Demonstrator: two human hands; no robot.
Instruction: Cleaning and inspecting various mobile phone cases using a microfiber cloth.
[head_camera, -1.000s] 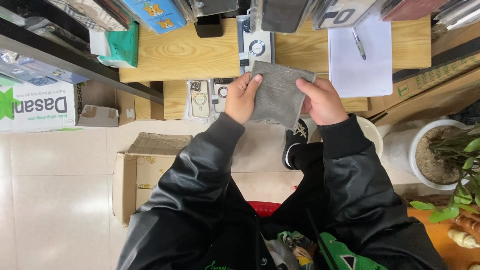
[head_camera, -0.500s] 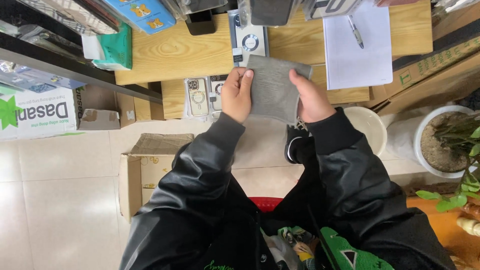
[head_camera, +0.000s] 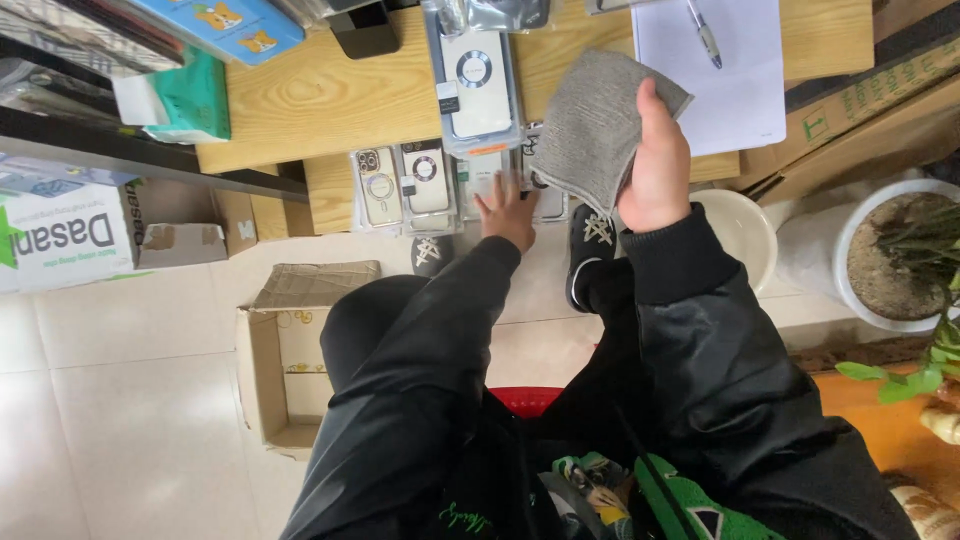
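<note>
My right hand (head_camera: 658, 165) holds a grey cloth (head_camera: 595, 128) up over the edge of the wooden desk (head_camera: 330, 95). My left hand (head_camera: 506, 212) is lower, fingers spread, resting on a packaged phone case (head_camera: 490, 180) on the lower wooden shelf (head_camera: 330, 195). Beside it on that shelf lie two more packaged phone cases (head_camera: 405, 183). Above them, one larger packaged white case (head_camera: 475, 75) lies on the desk top. Both my sleeves are black.
White paper (head_camera: 710, 85) with a pen (head_camera: 704, 32) lies on the desk at right, a green tissue pack (head_camera: 185, 100) at left. An open cardboard box (head_camera: 275, 345) sits on the tiled floor. A white bowl (head_camera: 745, 235) and a potted plant (head_camera: 895, 260) stand at right.
My left hand has let go of the grey cloth and dropped onto a phone case on the shelf. My right hand keeps the cloth and has lifted it to the right.
</note>
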